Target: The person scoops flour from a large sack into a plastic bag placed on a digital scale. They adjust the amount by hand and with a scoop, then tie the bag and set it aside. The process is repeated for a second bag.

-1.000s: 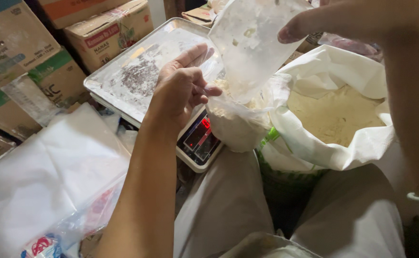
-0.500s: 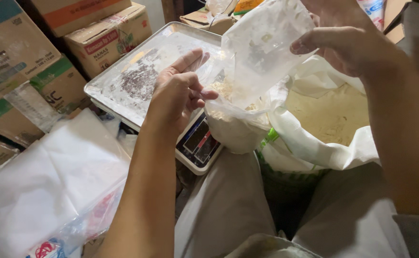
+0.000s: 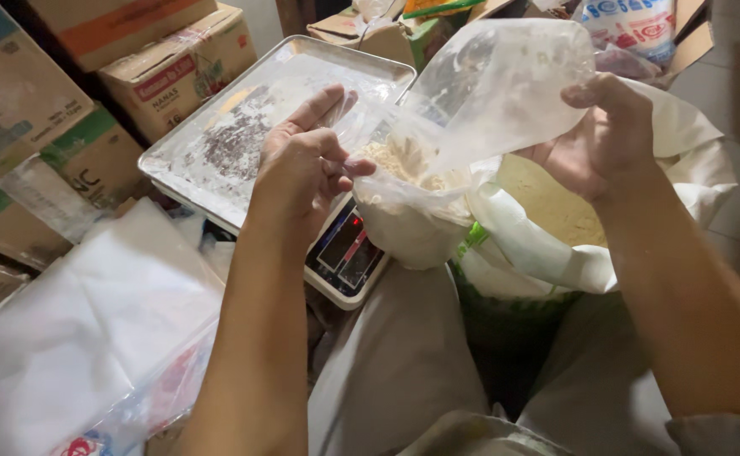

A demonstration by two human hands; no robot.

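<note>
Far left: stack of clear plastic sheets [image 3: 91, 338]; cardboard boxes [image 3: 167, 63] behind. Metal tray [image 3: 218, 143] sits on a digital scale [image 3: 349, 257], tray bottom smeared with dark residue. Left hand [image 3: 302, 169] pinches the left edge of a clear plastic bag [image 3: 438, 169] between thumb and fingers. Bag hangs over the scale's front edge, lower part filled with pale grainy powder, upper part empty. Right hand [image 3: 602, 139] grips the bag's upper right edge. Below it: open white sack [image 3: 573, 245] holding yellowish powder.
</note>
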